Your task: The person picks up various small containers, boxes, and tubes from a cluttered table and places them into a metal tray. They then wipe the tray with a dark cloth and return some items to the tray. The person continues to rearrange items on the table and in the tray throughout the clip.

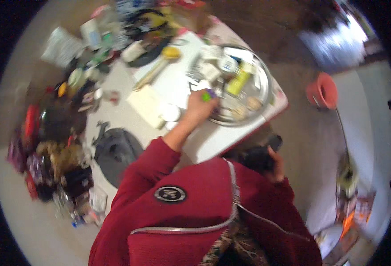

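**One hand at the tray, the other tucked in with something dark**

Far to the left, a heap of packets and wrappers (pixel 49 164) in reds and purples lies bunched along the edge of the floor, pushed aside rather than laid out. Just right of it a dark round pan (pixel 118 155) sits flat by the low white table (pixel 169 84), close enough to reach without getting up. The table's far left corner is crowded with bottles and small containers, too blurred to tell apart. A long pale utensil with a yellow head (pixel 160 64) lies slantwise across the tabletop, and a cream-coloured block (pixel 147 104) rests near the middle, with a small white round lid or cup just beside it.

The person's left hand (pixel 200 108), in a red sleeve, stretches out over the table and is curled round a small green and purple thing (pixel 209 94), which peeks out above the knuckles. The fingers are closed on it, at the near rim of the round steel tray (pixel 266 84); it looks held above the rim, though I cannot tell if it touches. The tray carries a yellow-green packet (pixel 239 82) and several white pieces gathered together.

The right hand (pixel 275 166) is drawn in close to the chest, wrapped partly about a dark object (pixel 257 157); how tight the grip is, I cannot tell. Further right, an orange bucket (pixel 323 91) stands on the floor, well apart.
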Action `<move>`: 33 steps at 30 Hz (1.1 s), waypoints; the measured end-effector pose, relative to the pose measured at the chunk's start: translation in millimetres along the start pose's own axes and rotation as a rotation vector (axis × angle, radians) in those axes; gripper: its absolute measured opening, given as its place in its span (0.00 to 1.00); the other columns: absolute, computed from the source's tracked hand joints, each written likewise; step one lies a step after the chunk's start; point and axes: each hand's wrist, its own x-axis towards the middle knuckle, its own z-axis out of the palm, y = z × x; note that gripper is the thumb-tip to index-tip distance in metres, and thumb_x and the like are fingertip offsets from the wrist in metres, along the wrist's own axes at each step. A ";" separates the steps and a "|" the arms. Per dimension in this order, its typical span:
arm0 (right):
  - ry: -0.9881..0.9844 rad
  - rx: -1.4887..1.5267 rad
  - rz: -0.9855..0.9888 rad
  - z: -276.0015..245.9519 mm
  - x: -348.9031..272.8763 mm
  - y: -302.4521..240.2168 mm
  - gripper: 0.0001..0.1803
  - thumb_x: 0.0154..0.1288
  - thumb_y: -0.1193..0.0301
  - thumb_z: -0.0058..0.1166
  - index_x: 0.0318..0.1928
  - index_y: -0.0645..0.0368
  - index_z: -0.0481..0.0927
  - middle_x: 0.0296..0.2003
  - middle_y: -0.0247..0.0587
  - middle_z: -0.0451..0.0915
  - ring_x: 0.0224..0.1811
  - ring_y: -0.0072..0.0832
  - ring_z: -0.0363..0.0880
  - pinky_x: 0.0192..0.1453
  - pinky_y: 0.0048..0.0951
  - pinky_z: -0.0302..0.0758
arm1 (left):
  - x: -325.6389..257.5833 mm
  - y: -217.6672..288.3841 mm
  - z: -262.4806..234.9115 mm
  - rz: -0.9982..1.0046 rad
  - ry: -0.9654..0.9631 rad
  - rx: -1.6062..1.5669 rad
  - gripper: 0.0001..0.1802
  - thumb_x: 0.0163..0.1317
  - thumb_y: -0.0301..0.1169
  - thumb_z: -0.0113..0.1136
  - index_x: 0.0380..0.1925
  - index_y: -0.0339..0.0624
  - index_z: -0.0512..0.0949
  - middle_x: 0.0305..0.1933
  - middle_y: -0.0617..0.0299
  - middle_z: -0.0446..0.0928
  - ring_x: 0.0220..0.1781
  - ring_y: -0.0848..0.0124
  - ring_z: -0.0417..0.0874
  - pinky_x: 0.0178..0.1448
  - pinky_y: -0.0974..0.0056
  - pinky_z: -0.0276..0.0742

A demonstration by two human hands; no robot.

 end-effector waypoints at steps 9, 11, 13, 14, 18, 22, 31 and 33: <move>0.068 -0.201 -0.095 12.7 -4.5 0.5 0.16 0.69 0.63 0.47 0.47 0.64 0.75 0.44 0.44 0.79 0.49 0.37 0.77 0.59 0.39 0.72 | -46.2 8.0 -163.4 0.567 0.630 -0.368 0.12 0.56 0.28 0.64 0.40 0.38 0.79 0.28 0.67 0.78 0.25 0.83 0.73 0.28 0.76 0.69; 0.049 -0.215 -0.078 15.4 -0.9 0.8 0.17 0.67 0.62 0.49 0.47 0.64 0.75 0.44 0.44 0.79 0.48 0.38 0.77 0.59 0.41 0.72 | -41.7 -28.9 -219.9 0.495 0.854 -0.254 0.14 0.56 0.27 0.64 0.42 0.34 0.77 0.30 0.63 0.79 0.27 0.79 0.77 0.30 0.74 0.73; -0.026 -0.104 0.004 17.9 3.5 3.2 0.17 0.66 0.62 0.51 0.46 0.63 0.76 0.44 0.44 0.79 0.48 0.39 0.78 0.59 0.42 0.72 | -37.4 -73.2 -281.5 0.226 0.953 -0.199 0.16 0.55 0.28 0.65 0.42 0.32 0.77 0.29 0.61 0.79 0.26 0.77 0.77 0.27 0.70 0.73; 0.055 -0.108 0.030 19.4 5.2 5.6 0.17 0.65 0.62 0.51 0.46 0.63 0.76 0.44 0.44 0.80 0.48 0.39 0.78 0.59 0.42 0.72 | -34.2 -94.9 -312.9 0.075 0.986 -0.153 0.17 0.54 0.29 0.66 0.41 0.32 0.77 0.29 0.60 0.78 0.25 0.75 0.77 0.25 0.68 0.73; 0.077 -0.027 0.094 29.3 6.8 18.5 0.16 0.63 0.62 0.54 0.45 0.61 0.77 0.45 0.44 0.80 0.49 0.40 0.78 0.59 0.43 0.72 | -13.4 -163.4 -400.9 -0.153 1.213 -0.293 0.16 0.48 0.30 0.69 0.35 0.31 0.79 0.29 0.57 0.79 0.23 0.70 0.78 0.24 0.64 0.73; 0.143 -0.045 0.070 40.5 0.0 28.7 0.17 0.61 0.63 0.57 0.45 0.60 0.77 0.44 0.44 0.81 0.48 0.41 0.78 0.58 0.44 0.72 | 19.2 -199.7 -443.8 -0.278 1.294 0.198 0.17 0.45 0.33 0.71 0.30 0.30 0.80 0.30 0.50 0.81 0.25 0.62 0.82 0.31 0.59 0.77; 0.287 0.013 -0.007 40.9 -13.4 38.6 0.12 0.63 0.66 0.54 0.42 0.61 0.76 0.41 0.43 0.81 0.44 0.38 0.79 0.53 0.39 0.76 | 77.5 -236.7 -471.2 -0.480 1.053 0.590 0.22 0.48 0.42 0.67 0.33 0.31 0.82 0.39 0.43 0.81 0.44 0.53 0.83 0.47 0.53 0.76; 0.218 0.027 -0.021 40.7 -14.8 39.8 0.12 0.63 0.66 0.54 0.42 0.61 0.75 0.40 0.43 0.80 0.43 0.37 0.80 0.51 0.37 0.76 | 72.7 -225.9 -463.1 -0.498 1.043 0.625 0.24 0.49 0.45 0.67 0.35 0.31 0.82 0.41 0.42 0.81 0.46 0.51 0.83 0.47 0.52 0.76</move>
